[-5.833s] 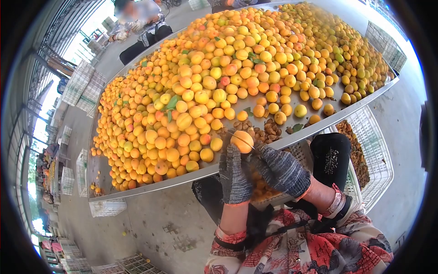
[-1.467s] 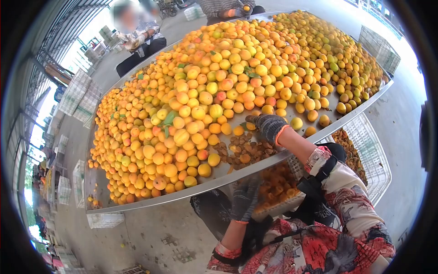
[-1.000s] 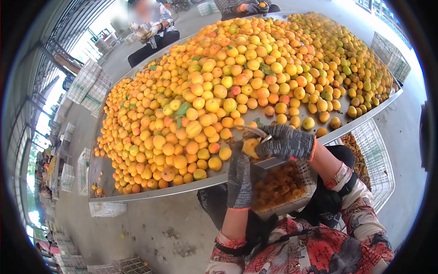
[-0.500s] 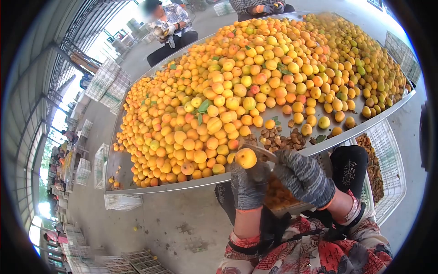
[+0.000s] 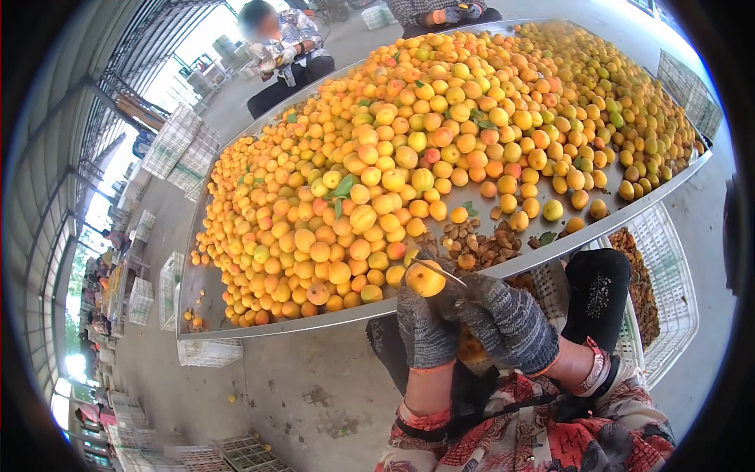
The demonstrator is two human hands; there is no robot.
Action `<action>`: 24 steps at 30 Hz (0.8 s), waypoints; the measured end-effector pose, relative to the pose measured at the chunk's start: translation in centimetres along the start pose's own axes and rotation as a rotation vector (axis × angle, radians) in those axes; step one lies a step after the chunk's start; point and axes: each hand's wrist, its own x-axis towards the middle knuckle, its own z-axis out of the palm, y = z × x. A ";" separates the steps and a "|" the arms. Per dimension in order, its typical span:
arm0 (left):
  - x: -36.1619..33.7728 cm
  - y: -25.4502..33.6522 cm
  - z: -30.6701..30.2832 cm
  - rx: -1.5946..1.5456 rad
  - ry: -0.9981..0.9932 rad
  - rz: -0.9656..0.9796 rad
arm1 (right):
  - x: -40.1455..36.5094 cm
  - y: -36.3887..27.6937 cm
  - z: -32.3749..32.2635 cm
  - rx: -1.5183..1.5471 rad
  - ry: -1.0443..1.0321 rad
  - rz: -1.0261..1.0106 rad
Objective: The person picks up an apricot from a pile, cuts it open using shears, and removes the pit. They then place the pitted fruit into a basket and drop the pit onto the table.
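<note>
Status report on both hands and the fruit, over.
Left hand holding apricot; right hand working thin tool against it; nothing visibly blocking.

Fruit [image 5: 362,218] orange-yellow, greener toward 2 o'clock; pits [image 5: 494,248] brown. Gloves [image 5: 515,324] mottled grey, orange-edged, and shirt [image 5: 554,436] red, cream and black floral, at 5 o'clock. Crate [image 5: 675,279] at 3 o'clock white.

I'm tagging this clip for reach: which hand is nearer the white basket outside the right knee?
Right. The right hand is across the right knee from the white basket; the left hand is farther, beyond the right hand, holding an orange fruit.
</note>
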 end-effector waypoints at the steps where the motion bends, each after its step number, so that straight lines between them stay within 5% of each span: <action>1: 0.0 0.0 0.0 0.075 0.020 0.036 | 0.2 -0.2 -0.1 -0.001 -0.001 0.001; 4: 0.2 -0.5 0.0 0.072 0.039 0.037 | 0.6 -0.6 -0.2 0.117 -0.018 0.116; 7: 0.4 -1.7 -0.9 -0.053 0.030 0.001 | 0.0 0.2 0.5 0.054 0.057 0.014; 12: 0.0 0.7 0.6 -0.394 0.023 -0.014 | 0.4 0.2 -0.9 -0.210 -0.114 -0.109; 15: 0.1 1.4 0.2 0.027 0.029 0.052 | 0.9 0.5 -1.3 0.134 -0.157 0.096; 20: 0.4 3.2 0.1 0.414 -0.042 0.198 | 1.6 1.0 -1.5 0.003 -0.225 0.024; 24: -0.1 2.6 2.1 -0.008 0.191 0.074 | 1.5 0.0 0.4 0.045 -0.175 0.250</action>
